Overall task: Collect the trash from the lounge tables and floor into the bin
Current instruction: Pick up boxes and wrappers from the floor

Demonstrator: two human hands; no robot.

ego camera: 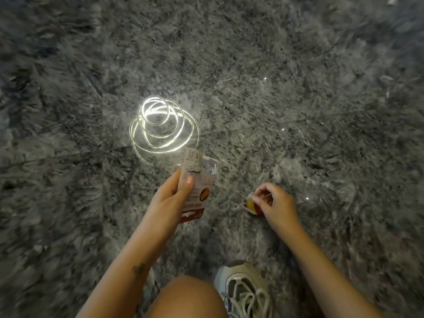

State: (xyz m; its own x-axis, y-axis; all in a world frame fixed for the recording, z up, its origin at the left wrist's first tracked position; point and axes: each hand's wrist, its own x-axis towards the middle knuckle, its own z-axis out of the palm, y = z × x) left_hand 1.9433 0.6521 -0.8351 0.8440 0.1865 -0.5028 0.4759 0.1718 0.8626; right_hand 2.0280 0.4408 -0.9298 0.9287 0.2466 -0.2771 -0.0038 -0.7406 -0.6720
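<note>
Left hand [175, 191] extended, thumb clamping one snack packet [197, 187]; right hand [274, 203] lower — fingers pinching one small wrapper scrap [251, 204] above one grey shag rug [298, 88].

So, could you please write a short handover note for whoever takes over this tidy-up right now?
Left grip: holds a red-and-white packet.
Right grip: pinches a small torn scrap, low by the rug.
Elsewhere: a lit wire coil lies on the rug just beyond the packet. The bin is not in view.
Done: two pieces of trash are in hand.
Left: find the bin and drop both in, then check the rug and tables for more. A few glints on the rug are too small to identify.
</note>
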